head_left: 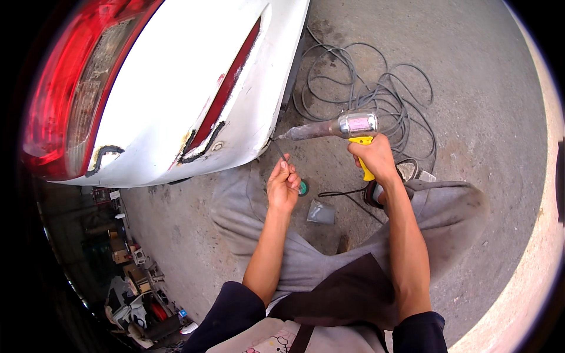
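My right hand (pixel 378 157) grips the yellow handle of a metal-bodied hot air gun (pixel 321 129). The gun's narrow nozzle points left at the lower edge of a white car bumper (pixel 159 106). Between the fingertips of my left hand (pixel 284 185) is a thin dark rod (pixel 279 150), whose upper end meets the bumper edge right by the nozzle tip. Rough black beads run along the bumper near the long red reflector (pixel 226 88) and below the red tail light (pixel 59 112).
A long grey cable (pixel 406 106) lies coiled on the concrete floor beyond the gun. Between my legs are a grey square piece (pixel 321 212) and a green round object (pixel 303 188), partly behind my left hand. Assorted clutter (pixel 141 294) sits at lower left.
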